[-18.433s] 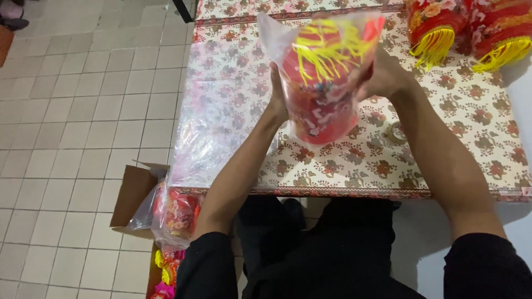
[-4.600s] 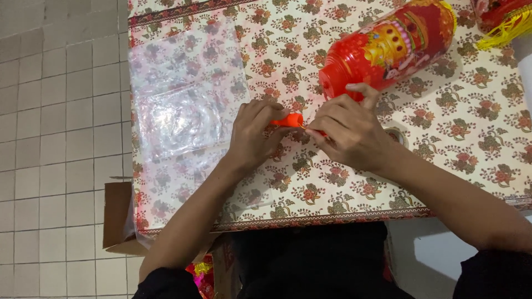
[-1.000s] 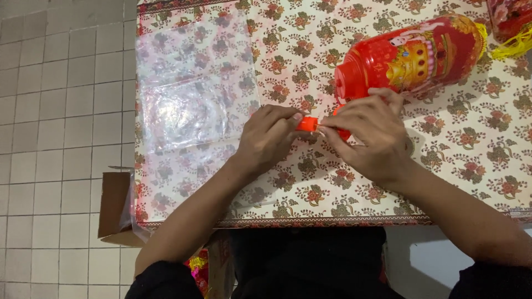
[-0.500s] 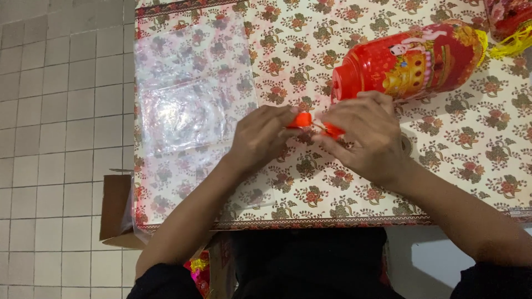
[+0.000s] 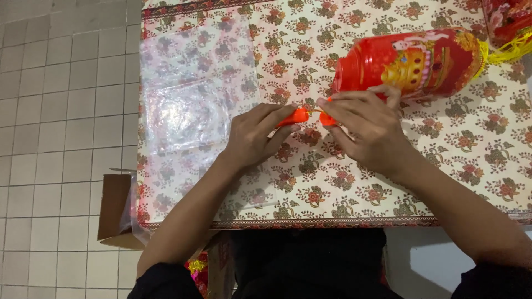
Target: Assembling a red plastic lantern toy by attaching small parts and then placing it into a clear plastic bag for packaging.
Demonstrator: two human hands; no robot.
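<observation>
On the bench (image 5: pixel 454 166), a small orange piece (image 5: pixel 293 117) is pinched by the left hand (image 5: pixel 256 135). Another orange piece (image 5: pixel 326 118) is gripped by the right hand (image 5: pixel 368 128), beside the red lantern (image 5: pixel 413 63).

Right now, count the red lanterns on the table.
2. One red lantern lies on its side beside the right hand; a second lantern is cut off at the top right corner. Others may lie outside the frame.

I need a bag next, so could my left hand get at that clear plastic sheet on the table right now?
Probably yes: the clear plastic sheet lies flat just beside the left hand, nothing between them, though the hand is pinching a small orange piece.
</observation>
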